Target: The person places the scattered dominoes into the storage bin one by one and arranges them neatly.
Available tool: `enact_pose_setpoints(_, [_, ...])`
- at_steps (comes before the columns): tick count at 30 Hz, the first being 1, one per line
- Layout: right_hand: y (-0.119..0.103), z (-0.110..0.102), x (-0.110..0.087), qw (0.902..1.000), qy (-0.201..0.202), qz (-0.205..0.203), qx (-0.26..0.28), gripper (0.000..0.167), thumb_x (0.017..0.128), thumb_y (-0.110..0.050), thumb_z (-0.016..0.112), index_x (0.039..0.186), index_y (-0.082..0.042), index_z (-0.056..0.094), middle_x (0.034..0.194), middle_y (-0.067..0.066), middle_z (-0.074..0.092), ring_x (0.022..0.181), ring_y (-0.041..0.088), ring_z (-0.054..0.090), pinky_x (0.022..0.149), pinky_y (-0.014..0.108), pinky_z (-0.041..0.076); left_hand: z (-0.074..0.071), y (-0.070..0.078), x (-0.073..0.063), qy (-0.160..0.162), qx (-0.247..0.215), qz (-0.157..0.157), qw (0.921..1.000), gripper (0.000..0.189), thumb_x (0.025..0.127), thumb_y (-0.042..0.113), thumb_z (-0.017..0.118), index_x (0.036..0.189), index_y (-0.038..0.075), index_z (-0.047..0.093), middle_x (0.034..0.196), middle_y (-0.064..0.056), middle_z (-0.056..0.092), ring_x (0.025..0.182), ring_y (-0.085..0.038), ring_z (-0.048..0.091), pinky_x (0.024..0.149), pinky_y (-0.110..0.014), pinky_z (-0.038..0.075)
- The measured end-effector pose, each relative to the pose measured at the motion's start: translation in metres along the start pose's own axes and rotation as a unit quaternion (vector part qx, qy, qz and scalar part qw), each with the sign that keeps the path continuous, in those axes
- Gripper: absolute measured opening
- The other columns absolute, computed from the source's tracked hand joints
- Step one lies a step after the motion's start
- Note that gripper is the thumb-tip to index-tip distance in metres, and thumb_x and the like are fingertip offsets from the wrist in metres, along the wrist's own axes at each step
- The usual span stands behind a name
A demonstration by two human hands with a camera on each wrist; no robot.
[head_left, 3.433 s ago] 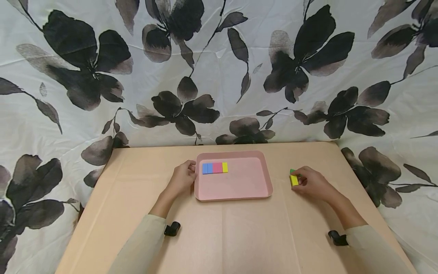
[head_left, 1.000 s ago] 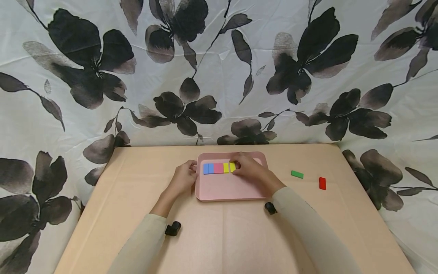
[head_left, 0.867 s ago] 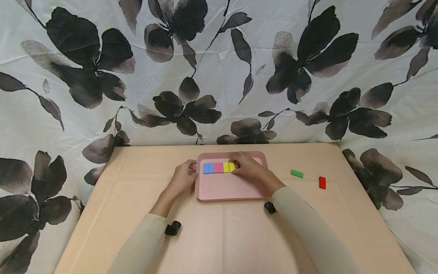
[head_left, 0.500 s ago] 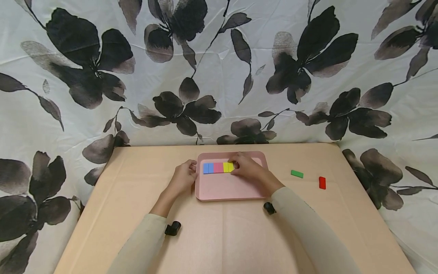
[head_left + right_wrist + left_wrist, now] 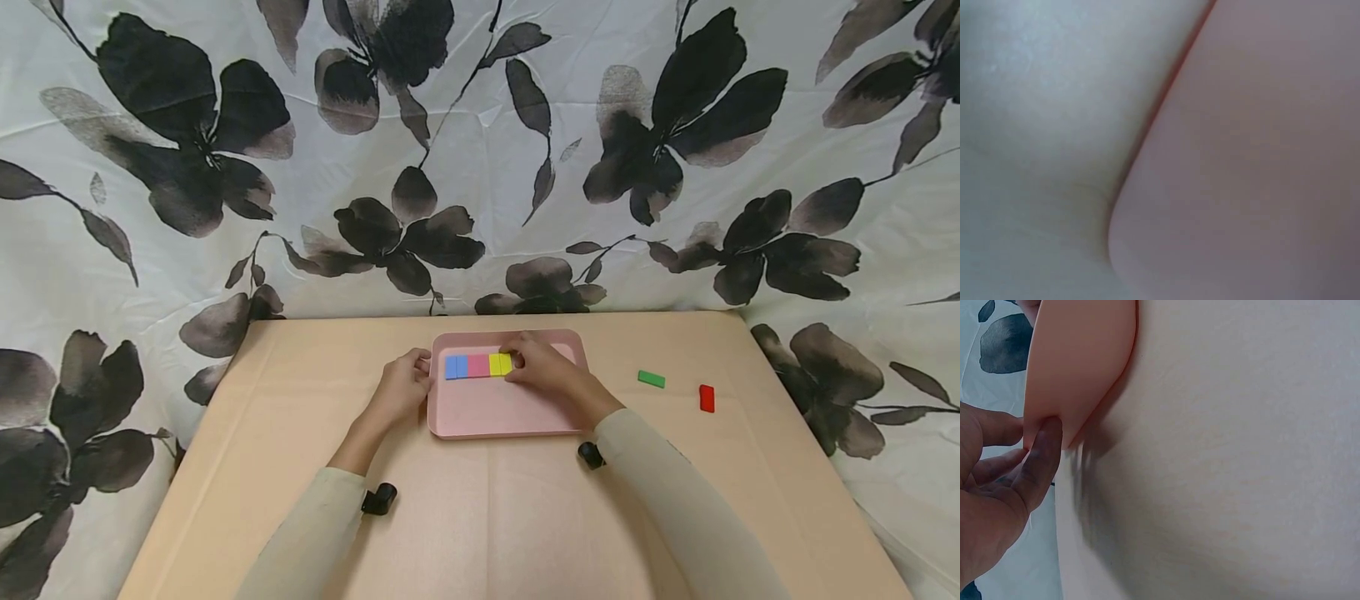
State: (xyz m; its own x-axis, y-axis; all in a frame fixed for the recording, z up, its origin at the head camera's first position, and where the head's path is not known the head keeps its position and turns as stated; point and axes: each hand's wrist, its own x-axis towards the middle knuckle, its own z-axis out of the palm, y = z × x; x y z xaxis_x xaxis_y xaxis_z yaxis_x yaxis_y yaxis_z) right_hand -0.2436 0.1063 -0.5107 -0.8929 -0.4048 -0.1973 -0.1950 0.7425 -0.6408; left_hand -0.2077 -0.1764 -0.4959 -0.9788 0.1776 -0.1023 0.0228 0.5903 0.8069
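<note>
A pink tray (image 5: 517,412) lies on the table, with a row of small flat blocks along its upper left. From the left these are two blue blocks (image 5: 456,367), a pink block (image 5: 477,366), a yellow block (image 5: 494,365) and a second yellow block (image 5: 506,363), side by side. My right hand (image 5: 551,371) pinches that last yellow block between thumb and fingers. My left hand (image 5: 401,387) grips the tray's left edge; in the left wrist view its thumb presses the tray wall (image 5: 1085,356). Only a corner of the tray (image 5: 1241,187) shows in the right wrist view, blurred.
To the right of the tray, a green block (image 5: 651,379) and a red block (image 5: 707,398) lie apart on the wooden-toned table (image 5: 420,533). Behind the table hangs a white cloth (image 5: 510,275) with dark flowers.
My right hand has brought the yellow block from beside the green one into the tray, then slid it left until the gap to the other yellow block closed. My left hand stays put.
</note>
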Motion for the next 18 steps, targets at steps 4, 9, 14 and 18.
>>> enact_pose_setpoints(4, [0.002, -0.001, -0.003, 1.0, 0.006, 0.007, 0.004, 0.047, 0.089, -0.021, 0.082, 0.131, -0.007, 0.066, 0.107, 0.007, 0.053, 0.095, 0.02, 0.052, 0.075, 0.026, 0.047, 0.001, 0.0, 0.001, -0.002, 0.001, 0.001, 1.0, 0.042, 0.092, -0.003, 0.066, 0.133, -0.007, 0.059, 0.109, -0.016, 0.066, 0.099, -0.028, 0.067, 0.087, -0.039, 0.059])
enact_pose_setpoints(9, [0.004, -0.008, -0.012, 0.9998, 0.018, 0.007, 0.01, 0.053, 0.089, -0.021, 0.083, 0.136, -0.007, 0.063, 0.111, 0.007, 0.055, 0.097, 0.021, 0.055, 0.081, 0.028, 0.051, 0.001, 0.001, 0.0, -0.003, 0.001, 0.005, 1.0, 0.042, 0.091, -0.002, 0.067, 0.132, -0.007, 0.059, 0.108, -0.016, 0.066, 0.099, -0.028, 0.068, 0.087, -0.039, 0.06])
enact_pose_setpoints(14, [0.007, -0.023, -0.026, 0.9994, 0.032, -0.003, 0.015, 0.056, 0.09, -0.019, 0.081, 0.14, -0.008, 0.06, 0.117, 0.01, 0.058, 0.102, 0.022, 0.057, 0.09, 0.034, 0.054, 0.0, 0.0, 0.0, -0.007, 0.002, 0.008, 0.9999, 0.043, 0.092, -0.002, 0.067, 0.134, -0.007, 0.058, 0.111, -0.018, 0.066, 0.101, -0.03, 0.07, 0.087, -0.039, 0.06])
enact_pose_setpoints(18, [0.01, -0.036, -0.037, 0.9982, 0.057, -0.016, 0.004, 0.055, 0.09, -0.017, 0.08, 0.141, -0.007, 0.061, 0.123, 0.014, 0.06, 0.102, 0.023, 0.061, 0.091, 0.037, 0.058, -0.001, 0.001, -0.001, -0.008, 0.003, 0.006, 0.9999, 0.043, 0.092, -0.003, 0.067, 0.134, -0.006, 0.058, 0.112, -0.018, 0.067, 0.102, -0.03, 0.07, 0.086, -0.038, 0.061])
